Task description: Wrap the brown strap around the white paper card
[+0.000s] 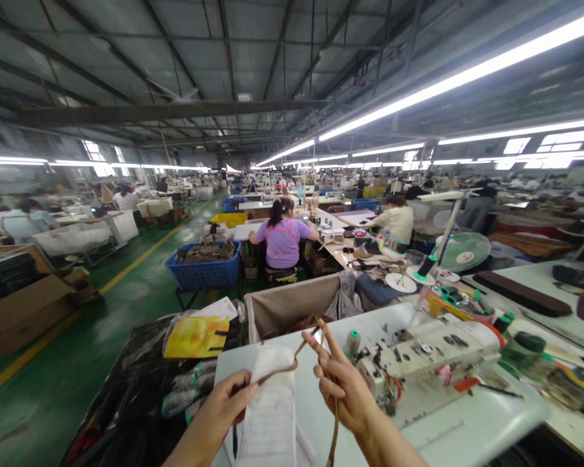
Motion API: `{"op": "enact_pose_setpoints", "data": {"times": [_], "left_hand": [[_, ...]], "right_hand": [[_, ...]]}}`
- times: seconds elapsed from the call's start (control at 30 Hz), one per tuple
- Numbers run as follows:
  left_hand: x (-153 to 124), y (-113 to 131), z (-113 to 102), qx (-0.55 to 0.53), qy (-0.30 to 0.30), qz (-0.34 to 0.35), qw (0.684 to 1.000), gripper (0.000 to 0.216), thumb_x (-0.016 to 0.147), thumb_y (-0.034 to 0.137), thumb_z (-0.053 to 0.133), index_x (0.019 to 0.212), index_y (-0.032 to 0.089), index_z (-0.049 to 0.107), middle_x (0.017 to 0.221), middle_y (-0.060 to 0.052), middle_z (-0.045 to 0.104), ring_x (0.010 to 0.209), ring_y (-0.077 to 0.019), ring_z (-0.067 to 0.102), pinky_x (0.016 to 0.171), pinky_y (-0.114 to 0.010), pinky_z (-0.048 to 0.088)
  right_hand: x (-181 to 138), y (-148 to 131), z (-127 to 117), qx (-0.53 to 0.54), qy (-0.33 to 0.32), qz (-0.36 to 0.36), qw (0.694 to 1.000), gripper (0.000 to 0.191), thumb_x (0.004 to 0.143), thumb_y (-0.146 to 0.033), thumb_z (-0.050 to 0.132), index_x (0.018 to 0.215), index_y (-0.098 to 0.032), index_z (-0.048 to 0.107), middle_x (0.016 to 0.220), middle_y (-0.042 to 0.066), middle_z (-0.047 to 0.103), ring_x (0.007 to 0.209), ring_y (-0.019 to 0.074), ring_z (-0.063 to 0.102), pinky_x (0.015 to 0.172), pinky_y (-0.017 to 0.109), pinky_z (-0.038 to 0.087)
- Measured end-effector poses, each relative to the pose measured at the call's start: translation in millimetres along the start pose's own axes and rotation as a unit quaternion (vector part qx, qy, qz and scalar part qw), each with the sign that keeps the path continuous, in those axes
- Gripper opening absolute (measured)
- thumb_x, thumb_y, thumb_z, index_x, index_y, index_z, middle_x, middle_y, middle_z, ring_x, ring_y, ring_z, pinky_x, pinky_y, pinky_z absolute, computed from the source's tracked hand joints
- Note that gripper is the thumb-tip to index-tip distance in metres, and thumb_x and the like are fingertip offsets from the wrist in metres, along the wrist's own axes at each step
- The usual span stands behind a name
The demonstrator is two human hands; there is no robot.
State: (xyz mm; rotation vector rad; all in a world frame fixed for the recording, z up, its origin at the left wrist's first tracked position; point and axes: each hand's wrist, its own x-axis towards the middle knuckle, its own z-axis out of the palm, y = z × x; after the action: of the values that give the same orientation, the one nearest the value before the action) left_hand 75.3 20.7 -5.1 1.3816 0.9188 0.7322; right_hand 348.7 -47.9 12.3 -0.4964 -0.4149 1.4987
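A narrow brown strip (279,371), like a strap or fabric tape, runs between my hands above the pale table. My left hand (231,403) pinches one part of it between thumb and fingers. On the other side, my right hand (344,384) has the strip looped over its raised fingers, with the remaining fingers curled, and a tail hangs below the palm. Under the strip lies a long white piece (270,415) with faint lines; its material is unclear. To the right of my right hand stands a white sewing machine (431,357).
A grey fabric-lined bin (292,301) stands beyond the table edge. Left of the table are a yellow bag (197,336) and dark bundled material. A thread cone (353,342) stands by the machine, with a fan (462,250) behind. A person in purple (285,241) sits ahead.
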Motion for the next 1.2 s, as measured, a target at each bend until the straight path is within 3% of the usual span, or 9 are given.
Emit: {"op": "enact_pose_setpoints", "data": {"times": [0.13,0.27,0.53,0.63,0.83,0.93,1.0,1.07,1.2], "left_hand": [[-1,15,8,0.034,-0.002,0.023,0.999,0.054,0.086,0.066,0.073,0.079,0.018,0.049,0.069,0.005,0.036,0.064,-0.0102,0.032,0.058,-0.024,0.023],[2,15,12,0.066,0.033,0.042,0.996,0.051,0.09,0.064,0.068,0.08,0.02,0.045,0.067,0.006,0.031,0.062,-0.0099,0.029,0.058,-0.026,0.021],[-4,16,15,0.066,0.006,0.044,0.997,0.051,0.089,0.064,0.07,0.08,0.02,0.046,0.067,0.006,0.034,0.062,-0.0103,0.031,0.057,-0.026,0.023],[-8,16,16,0.037,-0.003,0.037,0.999,0.048,0.092,0.061,0.068,0.082,0.019,0.047,0.069,0.006,0.034,0.062,-0.0101,0.032,0.057,-0.025,0.024],[-13,12,12,-0.011,0.021,0.026,0.999,0.048,0.088,0.063,0.072,0.085,0.018,0.054,0.071,0.004,0.039,0.064,-0.0115,0.035,0.06,-0.025,0.028],[-18,16,15,-0.032,-0.006,0.015,0.999,0.048,0.086,0.062,0.074,0.086,0.017,0.057,0.071,0.003,0.042,0.066,-0.0123,0.036,0.063,-0.025,0.031],[-21,22,18,-0.039,-0.048,0.013,0.998,0.046,0.087,0.06,0.073,0.088,0.016,0.06,0.073,0.001,0.044,0.068,-0.0123,0.037,0.064,-0.025,0.032],[-23,28,23,-0.03,-0.088,0.01,0.996,0.045,0.088,0.058,0.072,0.094,0.014,0.063,0.077,0.0,0.048,0.069,-0.0122,0.038,0.064,-0.025,0.032],[-22,33,29,0.025,-0.134,-0.004,0.991,0.049,0.087,0.06,0.071,0.091,0.013,0.061,0.077,0.0,0.045,0.067,-0.0107,0.037,0.06,-0.025,0.028]], "right_hand": [[1,10,11,-0.145,-0.007,-0.016,0.989,0.117,0.076,-0.028,0.091,0.169,-0.044,0.021,0.164,0.021,0.045,0.071,0.0122,0.073,0.038,0.011,0.015],[1,21,12,-0.244,-0.008,-0.008,0.97,0.118,0.082,-0.041,0.086,0.171,-0.049,0.007,0.156,0.019,0.051,0.06,0.0097,0.067,0.041,0.016,0.017],[6,31,3,-0.292,-0.05,-0.005,0.955,0.124,0.081,-0.044,0.09,0.171,-0.047,0.004,0.133,0.009,0.064,0.054,0.003,0.057,0.046,0.017,0.035],[9,27,3,-0.313,-0.06,-0.014,0.948,0.123,0.081,-0.04,0.088,0.172,-0.042,0.005,0.134,0.009,0.064,0.051,0.0029,0.056,0.042,0.017,0.032],[7,20,5,-0.311,-0.015,-0.021,0.95,0.114,0.078,-0.025,0.073,0.171,-0.04,0.008,0.148,0.016,0.06,0.051,0.0047,0.06,0.043,0.017,0.024],[12,26,-2,-0.335,-0.007,-0.023,0.942,0.112,0.077,-0.027,0.075,0.169,-0.033,0.012,0.151,0.018,0.057,0.054,0.0065,0.061,0.044,0.019,0.03],[16,33,-9,-0.367,-0.008,-0.035,0.93,0.112,0.078,-0.033,0.079,0.168,-0.029,0.013,0.15,0.018,0.058,0.059,0.0083,0.062,0.051,0.023,0.044],[18,37,-13,-0.411,-0.024,-0.062,0.909,0.115,0.077,-0.036,0.086,0.168,-0.026,0.016,0.146,0.018,0.06,0.073,0.0123,0.067,0.069,0.03,0.056],[11,32,-8,-0.49,-0.099,-0.121,0.858,0.114,0.077,-0.038,0.091,0.169,-0.021,0.025,0.143,0.018,0.061,0.115,0.0257,0.069,0.098,0.038,0.053]]}}
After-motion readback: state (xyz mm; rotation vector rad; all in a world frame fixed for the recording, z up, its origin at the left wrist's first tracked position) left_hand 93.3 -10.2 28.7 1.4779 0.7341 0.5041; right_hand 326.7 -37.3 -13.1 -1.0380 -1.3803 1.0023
